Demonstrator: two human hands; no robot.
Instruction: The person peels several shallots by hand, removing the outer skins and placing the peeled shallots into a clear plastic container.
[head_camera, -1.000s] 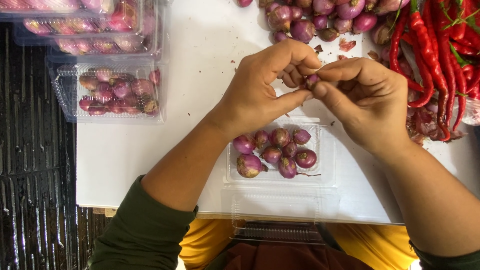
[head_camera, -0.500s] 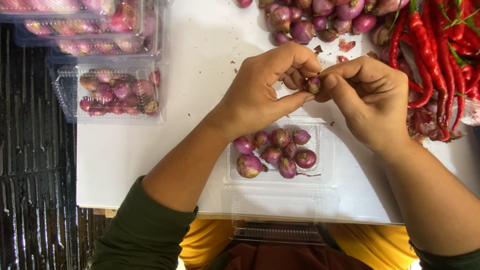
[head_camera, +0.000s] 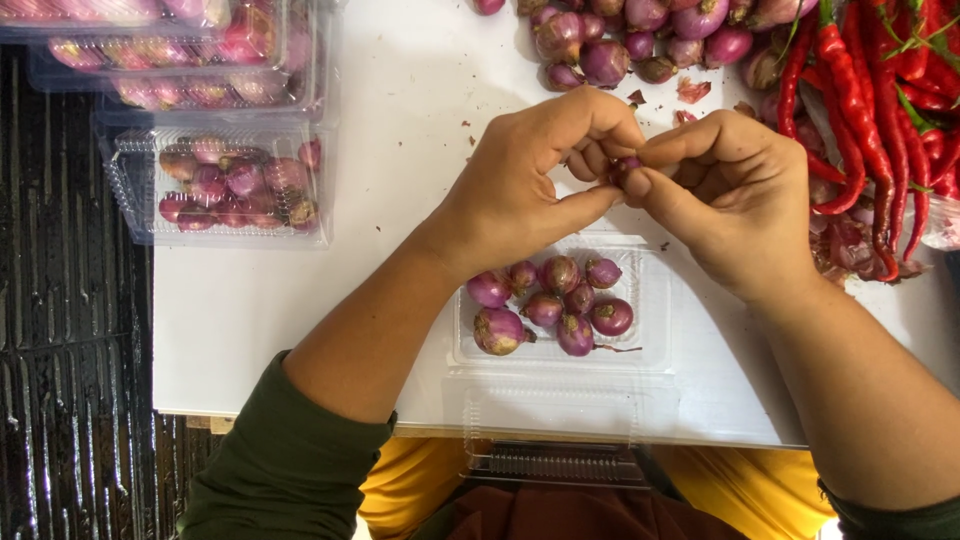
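Observation:
My left hand (head_camera: 530, 185) and my right hand (head_camera: 735, 195) meet above the white table, fingertips pinched together on one small purple shallot (head_camera: 625, 168). Most of that shallot is hidden by my fingers. Directly below my hands lies an open clear plastic clamshell tray (head_camera: 655, 300) holding several peeled shallots (head_camera: 550, 305). Its hinged lid (head_camera: 560, 425) hangs over the table's near edge.
A pile of loose shallots (head_camera: 640, 35) lies at the top, with red chillies (head_camera: 880, 110) at the right. Closed clear boxes of shallots (head_camera: 225, 185) stand stacked at the left. Bits of skin (head_camera: 690, 90) dot the white table (head_camera: 400, 120). Dark slatted floor lies left.
My fingers have shifted slightly around the shallot, turning it between the fingertips. Nothing else has moved.

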